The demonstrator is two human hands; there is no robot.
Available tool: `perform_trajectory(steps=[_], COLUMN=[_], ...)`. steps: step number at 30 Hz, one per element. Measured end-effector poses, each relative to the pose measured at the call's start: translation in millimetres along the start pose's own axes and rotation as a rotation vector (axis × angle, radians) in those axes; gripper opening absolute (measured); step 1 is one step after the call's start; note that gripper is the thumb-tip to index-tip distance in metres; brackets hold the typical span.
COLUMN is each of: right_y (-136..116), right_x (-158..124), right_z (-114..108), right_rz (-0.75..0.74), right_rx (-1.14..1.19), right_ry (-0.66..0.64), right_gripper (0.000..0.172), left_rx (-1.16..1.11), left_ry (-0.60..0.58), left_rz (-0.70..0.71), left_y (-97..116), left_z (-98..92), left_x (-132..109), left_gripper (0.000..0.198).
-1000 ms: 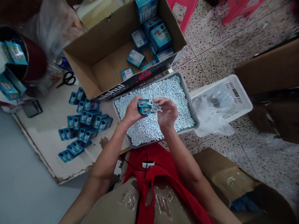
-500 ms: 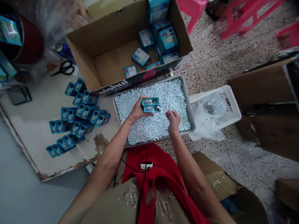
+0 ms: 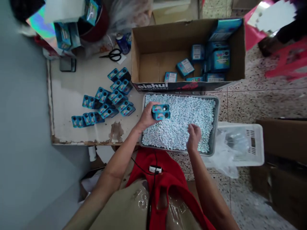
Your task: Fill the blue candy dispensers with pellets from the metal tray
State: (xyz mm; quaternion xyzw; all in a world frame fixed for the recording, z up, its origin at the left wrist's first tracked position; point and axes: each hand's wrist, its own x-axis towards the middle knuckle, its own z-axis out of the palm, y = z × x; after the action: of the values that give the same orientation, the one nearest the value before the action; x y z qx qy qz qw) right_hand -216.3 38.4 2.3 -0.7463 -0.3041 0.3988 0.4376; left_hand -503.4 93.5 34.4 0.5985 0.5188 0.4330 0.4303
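Observation:
My left hand (image 3: 146, 117) grips two small blue boxes (image 3: 160, 112) stacked together, held just above the metal tray (image 3: 214, 127). The tray is filled with small pale blue and white candies (image 3: 182, 118). My right hand (image 3: 193, 136) is down in the candies near the tray's front edge, fingers curled closed into them; whatever it holds is hidden. A pile of several more small blue boxes (image 3: 107, 100) lies on the white board (image 3: 72, 108) to the left of the tray.
An open cardboard carton (image 3: 153, 57) with larger blue boxes (image 3: 218, 59) stands behind the tray. Scissors (image 3: 112, 55) and a dark phone (image 3: 67, 64) lie on the board. A white plastic basket (image 3: 249, 143) with a clear bag sits right of the tray. Red stools stand far right.
My right hand left the boxes, where it held candies, and dropped into the tray. The left hand keeps the two boxes. The view has swung, shifting everything rightward.

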Motion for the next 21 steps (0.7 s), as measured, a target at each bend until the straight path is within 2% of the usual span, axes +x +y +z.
perform_trajectory(steps=[2, 5, 8, 10, 12, 15, 17, 19, 21], right_y=[-20, -55, -77, -77, -68, -45, -34, -32, -35], right_x=[-8, -17, -25, -28, -28, -24, -24, -25, -27], right_z=[22, 61, 83, 81, 71, 53, 47, 50, 59], right_rz=[-0.086, -0.152, -0.181, -0.208, -0.190, -0.057, 0.020, 0.060, 0.043], right_rx=[-0.014, 0.031, 0.071, 0.035, -0.012, -0.001, 0.018, 0.024, 0.011], right_ry=[-0.114, -0.284, -0.353, -0.342, -0.307, -0.212, -0.147, -0.136, -0.172], right_gripper=[0.046, 0.044, 0.039, 0.036, 0.034, 0.035, 0.038, 0.042, 0.042], left_rx=[-0.054, -0.206, -0.258, -0.247, -0.217, -0.040, 0.062, 0.093, 0.085], left_ry=[0.026, 0.082, 0.197, 0.275, 0.400, 0.689, 0.915, 1.106, 1.212], left_rz=[-0.035, -0.034, -0.014, -0.051, -0.161, -0.384, -0.489, -0.517, -0.508], left_y=[-5, -16, -25, -30, -35, -47, -64, -88, -115], left_z=[-10.4, -7.5, -5.2, -14.6, -32.3, -64.6, -85.5, -103.1, -115.2], left_x=[-7, -12, -28, -55, -97, -167, -202, -216, -212], left_gripper=[0.080, 0.086, 0.089, 0.092, 0.096, 0.095, 0.091, 0.091, 0.096])
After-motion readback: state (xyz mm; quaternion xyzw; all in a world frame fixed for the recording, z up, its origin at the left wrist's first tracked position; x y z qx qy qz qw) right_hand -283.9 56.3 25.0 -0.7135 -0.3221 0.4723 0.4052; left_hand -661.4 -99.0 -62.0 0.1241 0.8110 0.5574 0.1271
